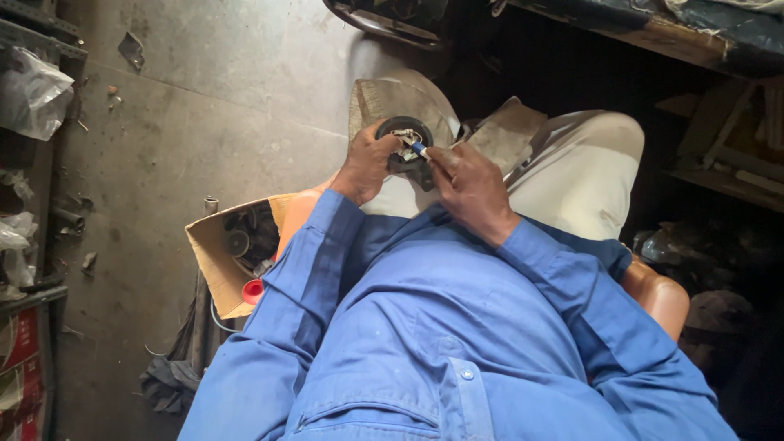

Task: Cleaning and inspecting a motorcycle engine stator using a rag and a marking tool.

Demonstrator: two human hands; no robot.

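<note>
Hands meet over the person's lap, a little above the picture's centre. The left hand [367,163] is curled around a round black part [406,140], fingers wrapped over its edge at about nine o'clock, so it is closed on the piece. The right hand [472,189] comes in from four o'clock, thumb and fingers pinched shut on a thin tool with a blue tip [418,149], whose point touches the pale metal fittings at the middle of the round black part. Which kind of tool it is cannot be told.

Blue sleeves run from both wrists down to the bottom edge. Pale trousers [584,175] cover the knees at two o'clock from the hands. At eight o'clock from the hands, an open cardboard box [214,265] sits on the concrete floor [204,98] with dark round parts and a red cap [253,290] inside. Crumpled plastic bags [33,94] rest on shelving at the far left edge. An orange-brown seat [657,298] shows at four o'clock, beside the right sleeve.
</note>
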